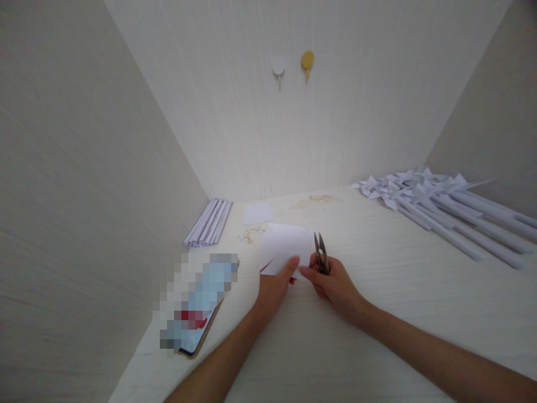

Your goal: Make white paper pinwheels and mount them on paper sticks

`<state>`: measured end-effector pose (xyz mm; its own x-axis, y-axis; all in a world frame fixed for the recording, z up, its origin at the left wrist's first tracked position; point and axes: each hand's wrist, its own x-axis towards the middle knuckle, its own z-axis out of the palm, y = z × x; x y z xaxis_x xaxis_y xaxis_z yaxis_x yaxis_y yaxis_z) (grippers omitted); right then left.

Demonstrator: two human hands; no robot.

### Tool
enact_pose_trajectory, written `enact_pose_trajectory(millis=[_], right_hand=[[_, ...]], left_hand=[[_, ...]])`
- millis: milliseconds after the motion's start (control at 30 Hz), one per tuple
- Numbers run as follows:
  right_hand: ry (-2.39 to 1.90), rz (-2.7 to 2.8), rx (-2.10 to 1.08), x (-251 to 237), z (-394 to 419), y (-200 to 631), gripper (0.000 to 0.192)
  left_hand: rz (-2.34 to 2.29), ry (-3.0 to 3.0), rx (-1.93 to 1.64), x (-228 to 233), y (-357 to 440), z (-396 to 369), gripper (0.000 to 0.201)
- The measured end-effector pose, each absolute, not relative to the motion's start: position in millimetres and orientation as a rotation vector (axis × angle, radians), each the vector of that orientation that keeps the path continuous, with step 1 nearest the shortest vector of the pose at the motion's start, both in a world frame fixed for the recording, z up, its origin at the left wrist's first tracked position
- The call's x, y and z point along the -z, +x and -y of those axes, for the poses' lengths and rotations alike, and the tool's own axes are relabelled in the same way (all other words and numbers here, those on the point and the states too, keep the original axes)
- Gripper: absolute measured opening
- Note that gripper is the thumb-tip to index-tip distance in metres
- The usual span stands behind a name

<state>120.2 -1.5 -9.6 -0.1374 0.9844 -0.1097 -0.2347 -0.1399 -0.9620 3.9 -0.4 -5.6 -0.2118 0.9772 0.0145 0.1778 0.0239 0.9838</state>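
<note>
Forearms [226,358] are slanting inward over a pale tabletop [302,352], one from the lower edge and one from the lower right; to their left, a phone [198,333] is lying obliquely, its screen mostly pixelated. Left hand [274,288] is gripping white paper [287,243] by its near edge, the thumb pressing on top and the other fingers curling beneath; the paper is standing at mid-view between phone and snips, a diagonal slit [267,265] showing at its near left corner. Right hand [338,288] is closing around metal snips [321,252], whose slightly parted blades are pointing away; its thumb tip is lying at the paper's near right corner, though whether it is pinching the sheet cannot be told.

Beyond the paper, small pale scraps [251,234] are lying near a flat white sheet [257,213]; paper rolls [210,223] are resting side by side at far left; pinwheel-like folded shapes [413,183] are heaping with white tubes [465,235] at right; more pale bits [316,198] are lying near the back wall [335,129], on which a white hook [278,66] and a yellow hook [307,59] are hanging.
</note>
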Motion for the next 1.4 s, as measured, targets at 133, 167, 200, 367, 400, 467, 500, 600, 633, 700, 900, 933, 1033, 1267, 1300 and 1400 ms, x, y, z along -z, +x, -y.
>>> enact_pose_trajectory(millis=[133, 167, 200, 367, 400, 467, 500, 600, 633, 700, 900, 933, 1033, 1267, 1300, 1400], right_hand=[[-1.041, 1.026, -1.497, 9, 2, 121, 0.038], [-1.038, 1.025, -1.498, 9, 2, 121, 0.038], [-1.038, 1.028, -1.502, 9, 2, 121, 0.038], [-1.031, 1.069, -1.519, 11, 2, 122, 0.037], [-1.015, 1.079, -1.519, 11, 2, 122, 0.037], [-0.953, 1.091, -1.554, 12, 3, 123, 0.034], [-0.904, 1.092, -1.598, 12, 3, 123, 0.033], [-0.757, 1.072, -1.773, 12, 5, 123, 0.032], [-0.734, 1.069, -1.816, 12, 5, 123, 0.033], [-0.743, 1.088, -1.869, 13, 6, 122, 0.034], [-0.838, 1.353, -1.876, 13, 7, 123, 0.037], [-0.853, 1.38, -1.871, 13, 7, 123, 0.037], [-0.9, 1.408, -1.854, 11, 6, 122, 0.038], [-0.954, 1.4, -1.831, 8, 8, 122, 0.04], [-0.952, 1.398, -1.828, 9, 8, 122, 0.041], [-0.947, 1.397, -1.814, 10, 7, 122, 0.042]], left_hand=[[-1.5, 1.227, -1.251, 6, 3, -1, 0.031], [-1.473, 1.236, -1.237, 6, 3, -2, 0.03], [-1.435, 1.253, -1.217, 6, 2, -2, 0.028], [-1.325, 1.3, -1.173, 5, 0, -3, 0.025], [-1.326, 1.299, -1.178, 4, 0, -3, 0.026], [-1.33, 1.284, -1.209, 5, 1, -3, 0.028], [-1.327, 1.26, -1.244, 6, 1, -5, 0.029], [-1.29, 1.087, -1.419, 9, 0, -10, 0.025], [-1.256, 1.008, -1.472, 9, -1, -12, 0.022], [-1.172, 0.9, -1.536, 8, -3, -15, 0.018], [-1.082, 0.799, -1.623, 3, -5, -16, 0.018], [-1.083, 0.792, -1.619, 3, -5, -15, 0.018], [-1.082, 0.797, -1.597, 4, -4, -14, 0.019], [-1.11, 0.802, -1.563, 3, -1, -14, 0.019], [-1.115, 0.802, -1.564, 3, -1, -14, 0.019], [-1.128, 0.788, -1.566, 5, -1, -14, 0.02]])
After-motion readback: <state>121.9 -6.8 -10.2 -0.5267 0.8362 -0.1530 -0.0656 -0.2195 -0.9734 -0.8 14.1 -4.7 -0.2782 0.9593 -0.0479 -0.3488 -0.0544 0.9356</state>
